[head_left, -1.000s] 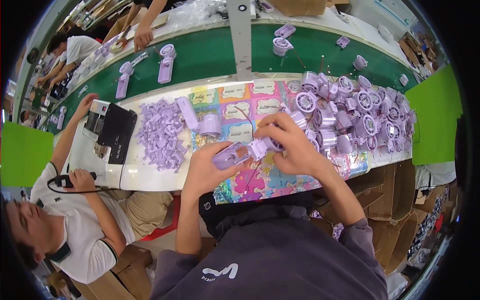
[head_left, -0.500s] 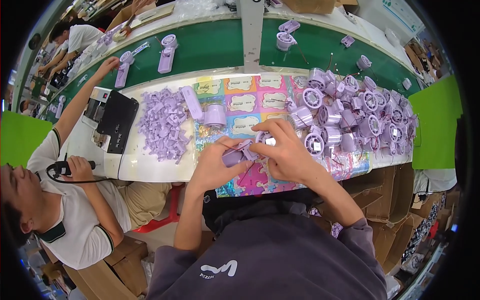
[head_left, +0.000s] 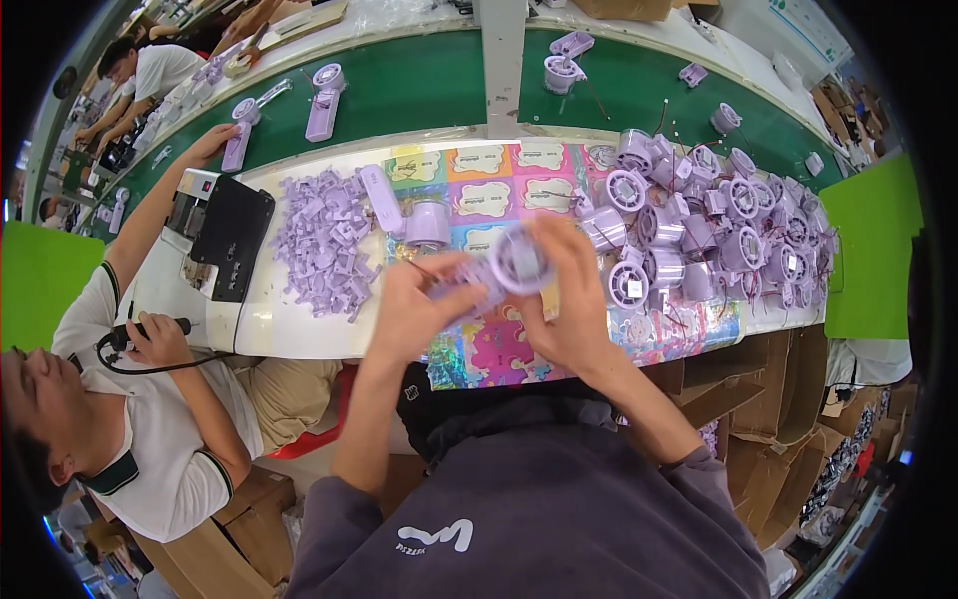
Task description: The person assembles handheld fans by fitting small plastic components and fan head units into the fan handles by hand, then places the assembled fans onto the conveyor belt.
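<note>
A: You have the lilac piece [head_left: 499, 276] up in front of you, above the printed sheet [head_left: 504, 354] near the table's [head_left: 287, 337] front edge. Your left hand [head_left: 411, 311] is wrapped around the handle end [head_left: 480, 273], fingers closed on it.

B: And your right hand [head_left: 574, 290] is at the other side of the round head [head_left: 521, 260], thumb set apart from the fingers. Blur hides it; I cannot tell whether those fingers grip the head or merely touch it.

A: Let your left hand be the anchor, then, so that only your right does the turning or seating.

B: Take the head by its rim, away from the open middle, and press evenly so it doesn't tilt. If there's a wire at the joint, which I can't make out, guide it aside first.

A: You'd do well to work clear of the heap of round housings [head_left: 699, 228] toward the table's right end; their loose leads could snag your sleeve or wrist.
</note>
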Motion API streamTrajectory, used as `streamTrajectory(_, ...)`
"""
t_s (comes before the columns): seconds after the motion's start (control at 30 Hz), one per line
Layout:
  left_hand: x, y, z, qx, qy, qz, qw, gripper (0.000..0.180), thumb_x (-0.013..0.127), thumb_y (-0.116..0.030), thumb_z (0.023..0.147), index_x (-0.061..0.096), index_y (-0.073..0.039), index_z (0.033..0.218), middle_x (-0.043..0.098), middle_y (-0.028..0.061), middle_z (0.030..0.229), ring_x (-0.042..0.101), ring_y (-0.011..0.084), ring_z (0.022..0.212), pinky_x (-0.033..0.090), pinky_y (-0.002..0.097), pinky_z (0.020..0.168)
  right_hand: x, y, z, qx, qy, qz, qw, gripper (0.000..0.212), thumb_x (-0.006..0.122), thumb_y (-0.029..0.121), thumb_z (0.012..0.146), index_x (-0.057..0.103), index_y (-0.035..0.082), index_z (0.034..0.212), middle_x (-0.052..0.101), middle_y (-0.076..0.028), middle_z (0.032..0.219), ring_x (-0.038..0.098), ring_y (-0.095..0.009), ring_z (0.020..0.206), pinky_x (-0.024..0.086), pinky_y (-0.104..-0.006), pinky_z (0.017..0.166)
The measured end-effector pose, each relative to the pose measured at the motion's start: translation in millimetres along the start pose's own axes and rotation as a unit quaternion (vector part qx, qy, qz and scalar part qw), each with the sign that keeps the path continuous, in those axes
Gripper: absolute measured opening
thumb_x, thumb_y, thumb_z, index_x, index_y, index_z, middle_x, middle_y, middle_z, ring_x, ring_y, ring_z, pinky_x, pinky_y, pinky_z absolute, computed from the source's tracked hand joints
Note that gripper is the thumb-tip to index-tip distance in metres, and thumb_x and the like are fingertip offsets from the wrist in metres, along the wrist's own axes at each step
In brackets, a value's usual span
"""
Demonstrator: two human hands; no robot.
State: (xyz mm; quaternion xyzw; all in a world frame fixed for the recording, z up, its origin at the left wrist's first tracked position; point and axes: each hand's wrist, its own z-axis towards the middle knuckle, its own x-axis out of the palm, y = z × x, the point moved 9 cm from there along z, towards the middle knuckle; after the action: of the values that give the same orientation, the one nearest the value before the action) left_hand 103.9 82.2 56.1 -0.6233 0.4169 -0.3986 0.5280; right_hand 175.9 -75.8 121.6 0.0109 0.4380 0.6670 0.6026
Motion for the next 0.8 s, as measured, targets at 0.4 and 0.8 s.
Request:
streamTrajectory(0.4, -156, -68, 218, 0.061, -0.227, 0.28, 0.931, 0.038, 0.082, -0.032, 0.079, 0.076, 0.005, 0.087, 0.071, 0.0107, 0.074, 0.062, 0.0161, 0.064, 0.046, 0.0332, 0.06, 138, -45, 37, 0.044, 0.118, 0.066, 0.99, 0.066, 0.081, 0.025, 0.078, 0.053, 0.008, 0.135, 0.057, -0.021, 0.12, 0.055, -0.038, 0.112, 0.047, -0.0439, 0.096)
streamTrajectory(0.8, -184, -3, 300, -0.103, -0.252, 0.362, 0.891, 0.053, 0.084, -0.046, 0.071, 0.077, -0.005, 0.103, 0.076, 0.0142, 0.103, 0.074, 0.0269, 0.093, 0.056, 0.0367, 0.084, 84, -110, -7, 0.299, -0.045, 0.303, 0.904, 0.037, 0.061, 0.027, 0.099, 0.06, -0.002, 0.122, 0.065, -0.009, 0.105, 0.061, -0.015, 0.094, 0.049, -0.0301, 0.083)
